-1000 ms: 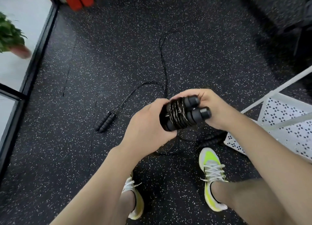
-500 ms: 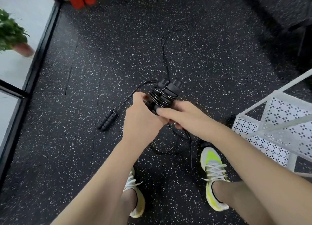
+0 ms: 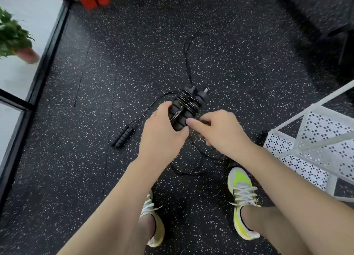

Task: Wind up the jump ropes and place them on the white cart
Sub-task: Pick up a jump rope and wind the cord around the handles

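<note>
1. Bare forearms reach forward and down from the lower edge of the head view, and the hands meet over the black speckled floor point(image 3: 115, 63).
2. The left hand point(image 3: 161, 134) is wrapped round the lower end of a bundled jump rope point(image 3: 186, 106), thumb along its left side.
3. The right hand point(image 3: 220, 132) lies just right of it, thumb pressed to the bundle's lower right; its fingers are curled underneath, closed on the cord as far as can be seen.
4. The bundle is two black ribbed foam handles side by side, bound near the top by several turns of thin black cord, tilted up and away from the person.
5. Loose cord point(image 3: 193, 166) hangs below the hands and loops on the floor by the yellow-green shoes point(image 3: 242, 199).
6. A second jump rope point(image 3: 122, 136) lies on the floor to the left of the hands, handles together, its cord running up toward the bundle.
7. The white cart point(image 3: 310, 145), with perforated panels, stands at right, apart from the hands.
</note>
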`<state>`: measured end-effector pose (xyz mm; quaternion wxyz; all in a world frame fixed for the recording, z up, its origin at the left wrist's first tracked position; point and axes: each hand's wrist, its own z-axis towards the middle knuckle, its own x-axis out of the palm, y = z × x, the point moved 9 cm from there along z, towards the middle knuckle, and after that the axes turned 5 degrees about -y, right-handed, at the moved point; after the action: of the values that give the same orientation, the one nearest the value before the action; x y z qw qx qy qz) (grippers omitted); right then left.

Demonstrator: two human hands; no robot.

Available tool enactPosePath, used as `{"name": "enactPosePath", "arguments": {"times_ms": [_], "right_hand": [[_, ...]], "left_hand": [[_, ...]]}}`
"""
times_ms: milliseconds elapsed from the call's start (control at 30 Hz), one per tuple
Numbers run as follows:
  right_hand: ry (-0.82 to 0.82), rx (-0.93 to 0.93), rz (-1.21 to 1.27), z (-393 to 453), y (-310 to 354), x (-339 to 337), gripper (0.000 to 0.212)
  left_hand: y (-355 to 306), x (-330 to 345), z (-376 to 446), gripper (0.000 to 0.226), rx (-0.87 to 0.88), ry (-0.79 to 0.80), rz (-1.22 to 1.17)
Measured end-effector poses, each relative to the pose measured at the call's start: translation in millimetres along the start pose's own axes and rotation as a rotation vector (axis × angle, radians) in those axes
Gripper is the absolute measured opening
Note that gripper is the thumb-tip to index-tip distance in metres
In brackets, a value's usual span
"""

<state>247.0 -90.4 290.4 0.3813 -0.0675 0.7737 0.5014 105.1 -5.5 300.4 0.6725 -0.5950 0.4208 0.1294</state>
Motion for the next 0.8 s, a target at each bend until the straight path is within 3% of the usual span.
{"name": "enactPosePath", "arguments": {"times_ms": [133,267,367,533,800], "right_hand": [[0.033,-0.116,-0.049,-5,16,-5,0.018],[0.148,-0.279,-0.109,-15,33,1,0.024],[0.123,-0.355,-0.273,-12,34,-5,0.024],[0.043,-0.279,-0.158,2,22,-35,0.014],[0.074,-0.231,0.047,3,13,-52,0.011]], "left_hand": [[9,-9,7,0.061,-0.042,-0.038,0.019],[14,-7,12,0.057,-0.019,-0.026,0.062],[12,-1,10,0.060,0.024,0.041,0.037],[6,0,8,0.058,0.085,0.174,0.003],[-10,23,-9,0.067,0.193,0.468,0.018]]}}
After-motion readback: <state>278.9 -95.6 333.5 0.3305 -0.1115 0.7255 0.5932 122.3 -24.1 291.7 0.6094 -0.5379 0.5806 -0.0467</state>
